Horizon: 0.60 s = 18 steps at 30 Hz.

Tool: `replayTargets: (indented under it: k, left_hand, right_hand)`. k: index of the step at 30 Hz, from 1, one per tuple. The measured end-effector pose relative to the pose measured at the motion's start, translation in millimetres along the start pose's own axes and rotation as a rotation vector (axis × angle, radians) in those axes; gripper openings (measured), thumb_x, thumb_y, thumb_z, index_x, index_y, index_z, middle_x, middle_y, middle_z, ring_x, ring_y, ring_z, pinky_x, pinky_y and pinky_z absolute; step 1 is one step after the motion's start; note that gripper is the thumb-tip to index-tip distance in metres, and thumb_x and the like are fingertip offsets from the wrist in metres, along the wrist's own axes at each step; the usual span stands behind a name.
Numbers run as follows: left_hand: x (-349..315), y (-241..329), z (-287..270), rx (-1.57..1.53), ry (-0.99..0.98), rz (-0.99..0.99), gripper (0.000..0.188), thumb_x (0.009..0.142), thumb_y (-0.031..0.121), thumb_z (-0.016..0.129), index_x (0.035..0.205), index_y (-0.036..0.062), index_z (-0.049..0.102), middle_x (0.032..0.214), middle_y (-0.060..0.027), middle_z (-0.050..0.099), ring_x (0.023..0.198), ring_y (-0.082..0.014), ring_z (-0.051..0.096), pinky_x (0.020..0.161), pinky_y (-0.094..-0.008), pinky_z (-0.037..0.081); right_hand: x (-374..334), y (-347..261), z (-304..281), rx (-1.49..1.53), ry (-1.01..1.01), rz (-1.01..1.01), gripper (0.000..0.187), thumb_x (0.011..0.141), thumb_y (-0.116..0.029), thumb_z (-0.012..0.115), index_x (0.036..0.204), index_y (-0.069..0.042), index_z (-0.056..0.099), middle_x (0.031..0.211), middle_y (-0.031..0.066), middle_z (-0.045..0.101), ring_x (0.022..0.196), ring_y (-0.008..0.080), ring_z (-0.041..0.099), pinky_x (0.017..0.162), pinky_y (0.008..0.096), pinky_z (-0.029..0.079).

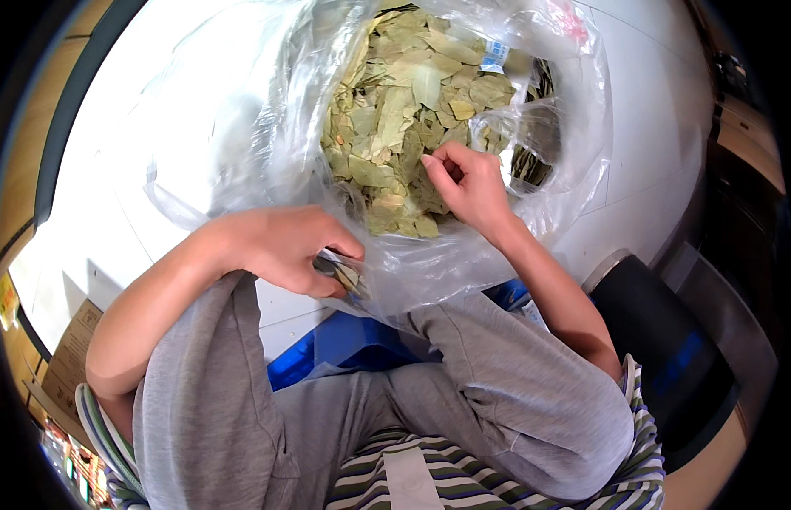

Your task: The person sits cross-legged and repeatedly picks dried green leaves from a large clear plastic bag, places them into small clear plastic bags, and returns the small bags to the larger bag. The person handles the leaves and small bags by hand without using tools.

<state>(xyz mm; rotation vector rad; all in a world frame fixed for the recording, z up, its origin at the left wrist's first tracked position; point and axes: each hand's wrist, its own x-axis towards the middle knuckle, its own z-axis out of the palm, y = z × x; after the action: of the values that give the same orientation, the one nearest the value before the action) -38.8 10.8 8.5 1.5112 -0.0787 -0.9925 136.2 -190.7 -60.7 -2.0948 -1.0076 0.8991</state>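
A large clear plastic bag (446,276) stands in front of me, its mouth spread wide. Dried bay leaves (387,119), pale green and brownish, fill it. Just outside its near edge, my left hand (285,251) grips a small clear plastic bag (346,274) with some leaves showing inside. My right hand (472,183) is over the near right part of the leaves, thumb and fingers curled together. Whatever those fingers hold, if anything, is hidden. A small white and blue packet (495,56) lies on the leaves at the far right.
White floor tiles (642,110) surround the big bag. A blue plastic bag (353,340) lies between my legs. To my right is a black cylindrical object (667,357), with a cardboard box (72,357) at my left. Dark-edged wooden furniture (47,93) lines the far left.
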Motion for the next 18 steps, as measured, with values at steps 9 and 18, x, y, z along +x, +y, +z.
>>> replayTargets:
  k: [9,18]
  left_hand:
    - [-1,-6,3,-0.002,-0.001,0.025,0.021,0.081,0.017,0.071,0.096,0.0023,0.064,0.078,-0.0129,0.065,0.065,-0.0238,0.058,0.061,-0.0362,0.044]
    - [-2,-4,-3,0.037,-0.061,-0.061,0.038,0.082,0.027,0.07,0.113,0.0049,0.068,0.095,-0.017,0.069,0.088,-0.0309,0.066,0.076,-0.0393,0.05]
  right_hand:
    - [12,-21,40,-0.265,-0.241,-0.211,0.056,0.08,-0.016,0.073,0.131,-0.009,0.05,0.129,0.017,0.05,0.078,0.0355,0.067,0.067,0.0455,0.056]
    - [23,-1,46,-0.305,-0.209,-0.297,0.023,0.08,-0.015,0.072,0.098,-0.002,0.064,0.088,0.0174,0.06,0.077,0.037,0.065,0.067,0.0436,0.054]
